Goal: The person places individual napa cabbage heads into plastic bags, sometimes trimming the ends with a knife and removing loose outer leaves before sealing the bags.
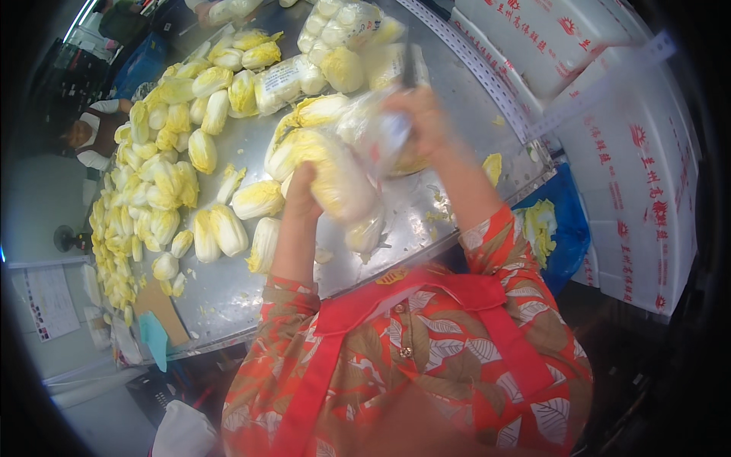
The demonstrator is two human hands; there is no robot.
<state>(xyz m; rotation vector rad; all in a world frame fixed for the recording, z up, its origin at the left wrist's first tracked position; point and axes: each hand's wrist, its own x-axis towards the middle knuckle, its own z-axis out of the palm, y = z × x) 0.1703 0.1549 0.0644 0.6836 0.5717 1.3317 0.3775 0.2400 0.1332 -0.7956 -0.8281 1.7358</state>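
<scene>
My left hand [303,192] is closed on a pale yellow and white napa cabbage [335,177], tilted over the metal table. Just right of it, my right hand [423,120] is smeared by motion, its fingers curled. Beside those fingers a clear plastic bag with a printed patch [394,135] shows blurred. A dark streak [413,67] rises above the same hand, too blurred to name. Beyond both hands lie napa cabbages wrapped in clear bags [285,82]. Nearer my left forearm, loose cabbages [219,231] rest on the metal.
A large heap of bare cabbages [148,186] covers the table's left side. White printed cartons [640,183] stand stacked at right. A blue bag [567,228] with trimmed leaves hangs by the near right edge. Another person [103,131] is at the far left.
</scene>
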